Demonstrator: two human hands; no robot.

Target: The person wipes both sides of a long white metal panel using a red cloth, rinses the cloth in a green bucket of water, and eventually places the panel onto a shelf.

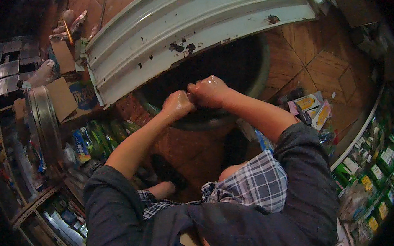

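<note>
Both of my hands look wet and are curled into fists, knuckles up, close together over a large round dark basin (237, 62). My left hand (178, 104) is slightly lower in the view, and my right hand (210, 91) is beside it, thumb side towards the left hand. Whether anything is gripped between them is hidden by the fingers. A long ribbed white metal panel (162, 35), with chipped and rusty spots, slants across the far part of the basin just beyond my hands. The inside of the basin is too dark to make out.
Green packages fill shelves (355, 161) at the right. Small colourful packets (313, 107) lie on the wood-patterned floor (304, 58). At the left are cardboard (61, 96), a round metal rim (43, 119), packets (80, 145) and a slotted metal shelf frame (37, 202). My knees are near the basin.
</note>
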